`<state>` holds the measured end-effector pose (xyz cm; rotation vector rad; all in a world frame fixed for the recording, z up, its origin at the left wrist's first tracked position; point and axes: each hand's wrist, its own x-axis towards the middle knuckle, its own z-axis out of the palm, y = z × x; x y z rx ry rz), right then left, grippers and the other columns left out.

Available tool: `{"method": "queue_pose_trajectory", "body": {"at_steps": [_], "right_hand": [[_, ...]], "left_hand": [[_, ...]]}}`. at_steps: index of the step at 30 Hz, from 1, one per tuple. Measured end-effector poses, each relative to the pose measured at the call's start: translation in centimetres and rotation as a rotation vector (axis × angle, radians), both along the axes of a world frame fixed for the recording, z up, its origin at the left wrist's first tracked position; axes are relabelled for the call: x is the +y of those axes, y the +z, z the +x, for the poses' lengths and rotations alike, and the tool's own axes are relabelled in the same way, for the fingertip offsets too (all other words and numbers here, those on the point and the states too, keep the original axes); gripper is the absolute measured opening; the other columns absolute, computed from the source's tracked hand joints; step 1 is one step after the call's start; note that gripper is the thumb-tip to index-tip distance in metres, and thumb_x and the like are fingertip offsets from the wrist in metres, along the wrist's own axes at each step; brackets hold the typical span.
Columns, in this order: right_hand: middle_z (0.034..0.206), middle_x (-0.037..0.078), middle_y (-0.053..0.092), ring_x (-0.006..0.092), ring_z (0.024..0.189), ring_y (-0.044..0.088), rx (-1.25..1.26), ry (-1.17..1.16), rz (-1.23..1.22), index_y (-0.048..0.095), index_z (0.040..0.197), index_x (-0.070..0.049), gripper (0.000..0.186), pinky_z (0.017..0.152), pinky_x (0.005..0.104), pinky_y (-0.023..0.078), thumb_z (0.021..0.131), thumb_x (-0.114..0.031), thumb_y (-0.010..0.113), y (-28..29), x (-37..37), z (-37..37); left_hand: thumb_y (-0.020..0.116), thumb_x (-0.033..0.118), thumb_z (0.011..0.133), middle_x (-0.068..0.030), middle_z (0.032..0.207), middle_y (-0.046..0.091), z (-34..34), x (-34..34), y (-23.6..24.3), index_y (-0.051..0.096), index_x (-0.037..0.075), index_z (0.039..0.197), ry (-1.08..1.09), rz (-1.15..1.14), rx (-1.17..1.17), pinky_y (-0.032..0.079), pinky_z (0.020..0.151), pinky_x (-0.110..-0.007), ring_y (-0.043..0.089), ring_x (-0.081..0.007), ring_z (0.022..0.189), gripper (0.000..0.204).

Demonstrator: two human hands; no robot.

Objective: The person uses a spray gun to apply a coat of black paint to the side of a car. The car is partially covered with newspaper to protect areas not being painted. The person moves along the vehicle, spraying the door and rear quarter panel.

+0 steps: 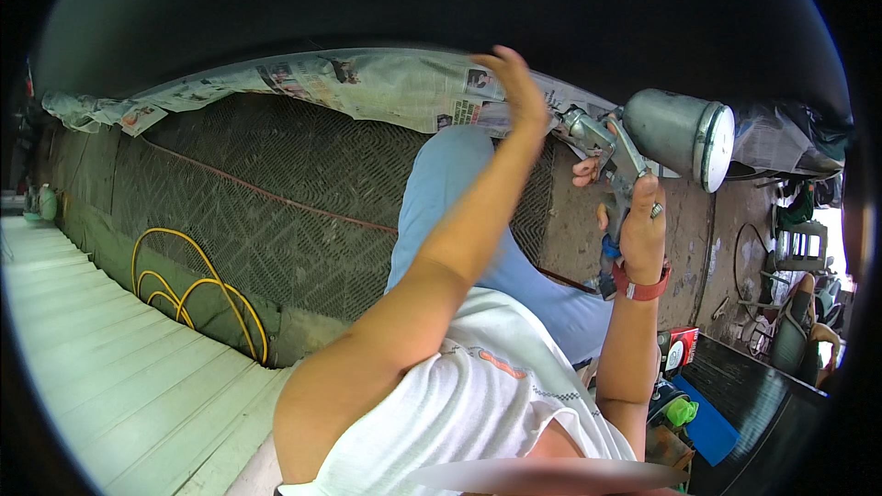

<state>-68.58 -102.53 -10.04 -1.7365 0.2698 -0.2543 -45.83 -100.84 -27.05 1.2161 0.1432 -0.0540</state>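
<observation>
- A metal spray gun (627,152) is held in the right hand (641,234), on the right side of the view, below a large dark panel (459,0).
- The handle is wrapped by the right fingers, closed around it; the fingertips show on its far side, and the thumb is set high, near the body. How hard the trigger is pressed cannot be told.
- The left hand (520,96) is raised near the newspaper (386,87) hung along the panel's lower edge. Its fingers are extended and loosely parted, blurred, with nothing seen in them; whether the panel or paper is touched cannot be told.
- The cup (663,133) is carried at the gun's top, tilted so that its pale lid (718,149) is turned to the right.
- The gun is judged stiff, sturdy and fairly weighty, with extra load brought to the top by the cup if it is filled; a sideways pull on the wrist is likely.
- The smooth metal may be made slippery by paint or sweat. The handle, below the cup, is best gripped, with the nozzle and lid left free.
- Softness is expected of the newspaper; it could easily be torn or creased, so a light touch at its edge is advised.
</observation>
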Motion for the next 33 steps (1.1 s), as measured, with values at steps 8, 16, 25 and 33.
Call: {"method": "queue_pose_trajectory", "body": {"at_steps": [8,16,25,33], "right_hand": [[0.116,0.012,0.075,0.0130,0.099,0.070,-0.004,0.049,0.001,0.048,0.163,-0.001,0.084,0.059,0.0220,0.044,0.113,-0.068,0.038,0.4,0.6,0.7],[0.116,0.012,0.075,0.0130,0.099,0.070,-0.008,0.070,-0.012,0.048,0.162,-0.001,0.084,0.059,0.0224,0.045,0.113,-0.068,0.037,0.8,1.4,1.4],[0.116,0.014,0.075,0.0146,0.099,0.071,-0.025,0.061,0.007,0.049,0.162,-0.001,0.084,0.058,0.0227,0.045,0.113,-0.067,0.038,0.9,1.3,0.9],[0.116,0.013,0.075,0.0135,0.097,0.070,-0.016,0.094,-0.008,0.048,0.162,0.000,0.085,0.059,0.0226,0.046,0.113,-0.067,0.038,0.4,1.4,1.3]], "left_hand": [[0.024,0.065,0.114,-0.0313,0.173,-0.030,15.5,20.2,0.9,-0.023,-0.007,0.165,0.591,0.454,-0.352,-0.008,0.134,-0.054,-0.023,-0.0434,0.163,0.100],[0.066,0.051,0.102,-0.0378,0.173,-0.022,-1.1,0.7,-3.9,-0.014,0.003,0.172,0.077,0.752,-0.778,-0.001,0.130,-0.070,-0.014,-0.0583,0.161,0.116],[0.055,0.043,0.111,-0.0276,0.179,-0.017,9.5,18.2,-6.8,-0.014,0.015,0.174,0.384,1.105,-0.918,-0.003,0.131,-0.069,-0.011,-0.0510,0.165,0.098],[0.052,0.053,0.110,-0.0323,0.177,-0.016,3.4,7.2,-2.2,-0.007,0.005,0.173,0.307,0.838,-0.805,-0.003,0.132,-0.066,-0.013,-0.0468,0.166,0.099]]}}
